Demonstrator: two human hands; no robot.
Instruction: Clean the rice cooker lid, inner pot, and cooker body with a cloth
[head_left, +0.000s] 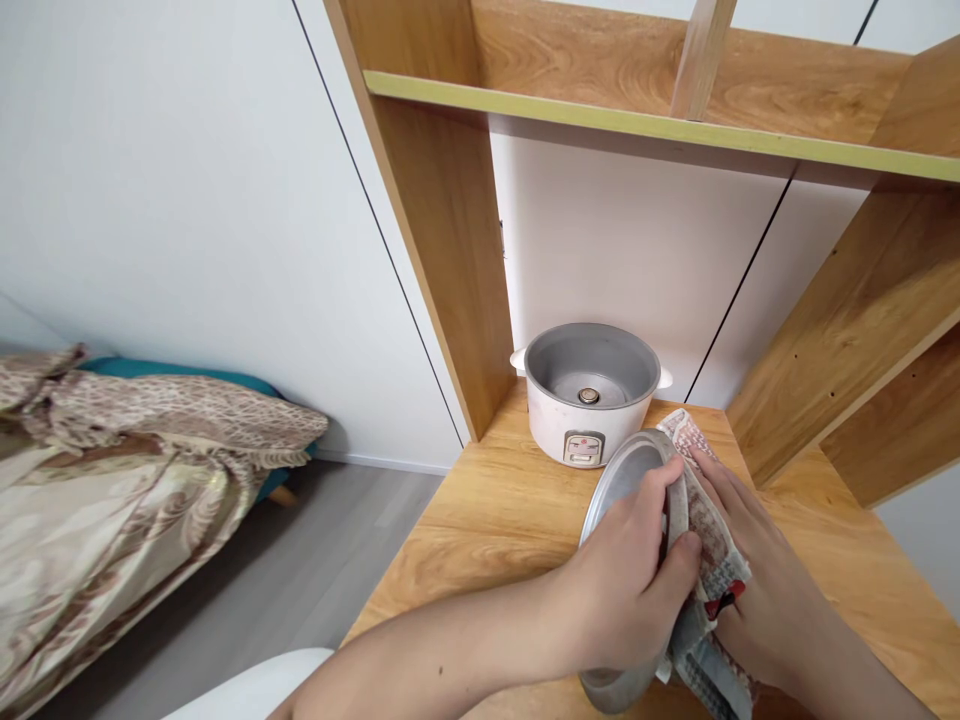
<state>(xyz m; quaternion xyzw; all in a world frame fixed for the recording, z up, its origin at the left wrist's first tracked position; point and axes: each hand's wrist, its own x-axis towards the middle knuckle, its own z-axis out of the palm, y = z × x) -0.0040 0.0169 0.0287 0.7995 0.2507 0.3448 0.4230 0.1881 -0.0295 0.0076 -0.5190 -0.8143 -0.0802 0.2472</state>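
My left hand [637, 570] grips the edge of a round grey metal lid [620, 478], its thumb bent over the rim. The lid is tilted up on its side above the table, and my wrist and fingers hide much of it. My right hand [772, 580] holds a folded patterned cloth [709, 525] with a small red patch and presses it against the lid's right side. Just beyond the lid stands a white rice cooker [551, 425], uncovered, its heating plate showing inside with no inner pot.
The wooden tabletop [465, 530] carries the cooker, with wooden side panels [442, 220] and a yellow-edged shelf [600, 110] around and above it. At left, a bed [135, 480] with patterned covers stands on a grey floor [330, 530]. Something white and curved [259, 685] lies at the bottom.
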